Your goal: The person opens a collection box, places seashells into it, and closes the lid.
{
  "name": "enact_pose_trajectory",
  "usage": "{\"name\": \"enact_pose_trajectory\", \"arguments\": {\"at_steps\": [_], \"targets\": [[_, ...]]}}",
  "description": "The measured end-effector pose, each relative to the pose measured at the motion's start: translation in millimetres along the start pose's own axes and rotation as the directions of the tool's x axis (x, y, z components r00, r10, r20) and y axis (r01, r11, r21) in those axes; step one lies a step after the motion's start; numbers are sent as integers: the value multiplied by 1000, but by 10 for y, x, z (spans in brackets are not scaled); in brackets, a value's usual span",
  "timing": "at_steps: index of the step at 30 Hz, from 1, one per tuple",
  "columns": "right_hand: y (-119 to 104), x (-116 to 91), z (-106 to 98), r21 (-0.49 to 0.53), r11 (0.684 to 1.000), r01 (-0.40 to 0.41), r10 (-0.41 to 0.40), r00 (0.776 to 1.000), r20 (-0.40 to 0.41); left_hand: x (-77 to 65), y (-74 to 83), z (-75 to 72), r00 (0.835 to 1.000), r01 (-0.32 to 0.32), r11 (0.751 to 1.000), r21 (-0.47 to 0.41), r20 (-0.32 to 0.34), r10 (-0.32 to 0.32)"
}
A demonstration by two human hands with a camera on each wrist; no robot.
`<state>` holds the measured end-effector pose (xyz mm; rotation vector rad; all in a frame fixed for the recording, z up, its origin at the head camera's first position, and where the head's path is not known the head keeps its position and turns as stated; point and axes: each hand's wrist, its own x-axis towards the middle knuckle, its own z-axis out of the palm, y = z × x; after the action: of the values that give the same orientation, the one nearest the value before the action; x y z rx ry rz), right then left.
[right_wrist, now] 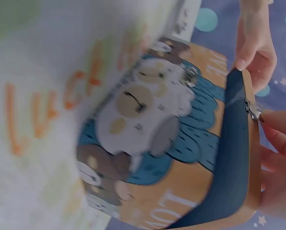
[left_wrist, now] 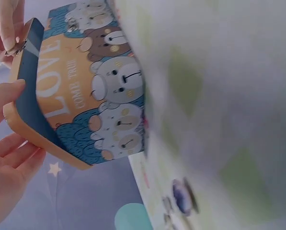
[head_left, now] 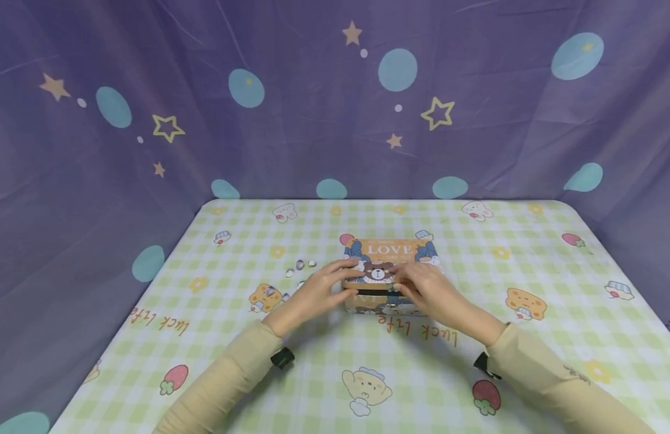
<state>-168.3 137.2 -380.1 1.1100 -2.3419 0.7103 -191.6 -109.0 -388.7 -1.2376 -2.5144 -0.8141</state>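
Note:
A tin box (head_left: 390, 250) with bears and the word LOVE on it stands on the table. Its hinged lid is slightly raised, and a dark gap shows along the front between the lid (left_wrist: 14, 103) and the body. My left hand (head_left: 318, 289) grips the lid's left front corner, thumb at the lower edge and fingers on top. With thumb and fingers, my right hand (head_left: 429, 292) pinches the metal clasp (right_wrist: 251, 111) at the middle of the lid's front edge. Below it, a metal catch (right_wrist: 190, 76) is fixed to the box's front wall. The inside is hidden.
Several small shiny purple and clear gems (head_left: 300, 264) lie left of the box, some partly behind my left hand. The table wears a green checked cloth (head_left: 530, 374) with printed cartoons. A purple curtain (head_left: 324, 120) hangs behind and at the sides.

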Motion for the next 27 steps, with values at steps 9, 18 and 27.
{"name": "enact_pose_trajectory", "arguments": {"at_steps": [9,18,27], "targets": [[5,196,-228,41,978,-205,202,977,73,132,3,-137,983,-117,993,25,-137,120],[165,331,-437,101,952,-290,283,956,74,341,-41,-258,958,-135,991,4,-255,131],[415,355,-568,93,953,-287,292,955,-46,595,-136,-370,943,-84,993,-78,-328,54]]}}
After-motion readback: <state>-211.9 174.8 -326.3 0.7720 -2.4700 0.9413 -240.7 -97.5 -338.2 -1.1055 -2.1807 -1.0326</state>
